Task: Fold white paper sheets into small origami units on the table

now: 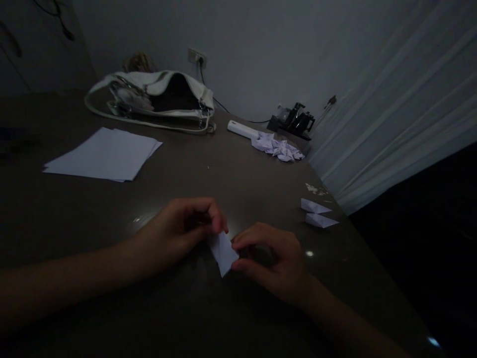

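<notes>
Head view: a small folded paper (227, 254) is held by both hands at the near middle of the dark table (212, 184). Its far end is pinched between the thumb and forefinger of the left hand (190, 223), by which that end is partly covered; the other fingers are curled. Its right corner is gripped between the thumb and forefinger of the right hand (274, 261), and the rest of that hand is bent inward. Whether the paper's underside is touching the table cannot be told. To the right, near the table's edge, two folded pieces (321, 221) are set side by side, one just beyond the other, each drawn out to a point on the right. Some pale scraps (316, 189) are seen just beyond them. Farther off, a heap of folded papers (278, 147) is gathered at the end of a long white object (242, 130). On the far left, loose white sheets (104, 155) are stacked unevenly, and behind them a white bag (158, 86) is laid with its dark opening showing. Black kitchenware (300, 122) is placed at the far right, near the white curtain (387, 99). A plug is fitted into the wall socket (197, 57) behind the bag.
</notes>
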Action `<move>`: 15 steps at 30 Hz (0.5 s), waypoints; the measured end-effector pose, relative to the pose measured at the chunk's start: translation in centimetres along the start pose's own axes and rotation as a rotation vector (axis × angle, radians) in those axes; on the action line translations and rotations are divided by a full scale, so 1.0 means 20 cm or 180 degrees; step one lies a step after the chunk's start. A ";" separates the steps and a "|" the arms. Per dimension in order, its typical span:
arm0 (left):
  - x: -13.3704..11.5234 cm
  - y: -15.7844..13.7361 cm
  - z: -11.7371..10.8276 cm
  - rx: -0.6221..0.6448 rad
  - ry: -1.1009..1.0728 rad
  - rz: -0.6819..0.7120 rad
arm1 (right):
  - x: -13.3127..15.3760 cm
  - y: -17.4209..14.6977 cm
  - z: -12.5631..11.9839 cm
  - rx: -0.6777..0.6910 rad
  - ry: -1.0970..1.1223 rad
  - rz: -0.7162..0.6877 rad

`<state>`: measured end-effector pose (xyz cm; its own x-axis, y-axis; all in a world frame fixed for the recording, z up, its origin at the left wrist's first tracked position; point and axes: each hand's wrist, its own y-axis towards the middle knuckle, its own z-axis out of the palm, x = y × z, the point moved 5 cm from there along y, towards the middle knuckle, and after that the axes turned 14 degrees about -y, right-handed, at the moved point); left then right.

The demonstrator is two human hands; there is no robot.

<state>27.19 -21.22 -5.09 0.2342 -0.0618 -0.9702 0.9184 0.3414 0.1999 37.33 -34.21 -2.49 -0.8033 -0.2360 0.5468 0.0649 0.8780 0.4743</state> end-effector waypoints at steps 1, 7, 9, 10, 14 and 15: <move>0.01 0.01 0.00 0.0065 -0.0140 -0.0071 | 0.00 0.00 0.00 -0.0002 0.0023 -0.0042; 0.01 0.02 0.02 0.0380 -0.0539 0.0001 | 0.04 -0.01 0.00 -0.0227 0.0080 -0.0341; 0.02 0.02 0.02 0.0483 -0.0515 0.0013 | 0.06 -0.01 0.00 -0.0352 0.0043 -0.0552; 0.02 0.02 0.03 0.0544 -0.0518 0.0017 | 0.07 -0.01 0.00 -0.0397 0.0014 -0.0656; 0.01 0.02 0.04 0.0738 -0.0612 0.0044 | 0.11 -0.01 0.00 -0.0526 -0.0118 -0.0840; 0.01 0.01 0.04 0.0761 -0.0621 0.0042 | 0.12 -0.01 0.00 -0.0553 -0.0164 -0.0862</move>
<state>27.74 -21.92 -5.02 0.2821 -0.2457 -0.9274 0.9585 0.1143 0.2612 35.43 -34.97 -1.37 -0.8338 -0.4260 0.3511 -0.0588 0.7010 0.7108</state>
